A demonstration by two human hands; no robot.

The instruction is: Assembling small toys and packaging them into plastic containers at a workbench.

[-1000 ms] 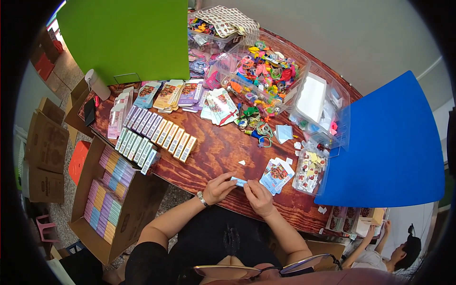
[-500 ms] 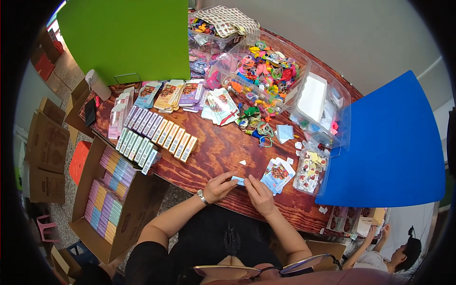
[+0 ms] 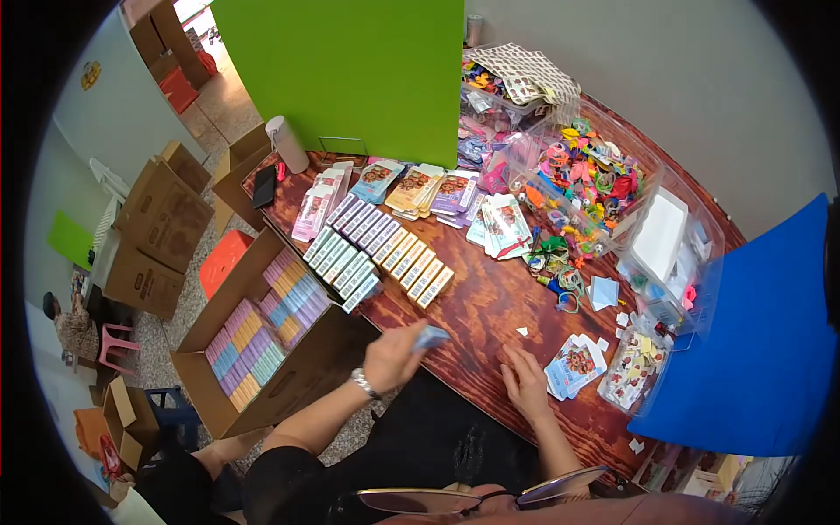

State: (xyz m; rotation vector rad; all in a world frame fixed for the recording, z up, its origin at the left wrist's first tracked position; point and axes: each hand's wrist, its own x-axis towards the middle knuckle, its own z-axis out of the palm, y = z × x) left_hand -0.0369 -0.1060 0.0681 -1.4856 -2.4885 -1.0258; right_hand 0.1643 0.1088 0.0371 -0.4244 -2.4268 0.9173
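My left hand (image 3: 392,359), with a watch on its wrist, grips a small blue box (image 3: 430,338) just above the table's near edge. The box is slightly blurred. My right hand (image 3: 525,383) lies on the wooden table (image 3: 477,350) with its fingers stretched out and nothing in it. Beside it, to the right, is a fanned pile of flat blue cartons (image 3: 575,367). Beyond my left hand stand rows of filled small boxes: green-ended boxes (image 3: 339,264), purple-ended boxes (image 3: 367,229) and orange-ended boxes (image 3: 415,268).
A large open cardboard box (image 3: 302,385) packed with small coloured boxes stands at the table's left. Flat carton stacks (image 3: 413,189) lie behind the rows. Clear bins with small toys (image 3: 595,175) and a tub of stickers (image 3: 639,367) stand right. Green and blue panels (image 3: 744,341) flank the table.
My hands have parted. The left has carried the small blue box leftward, toward the rows, while the right has let go and rests on the table. The view has turned left.
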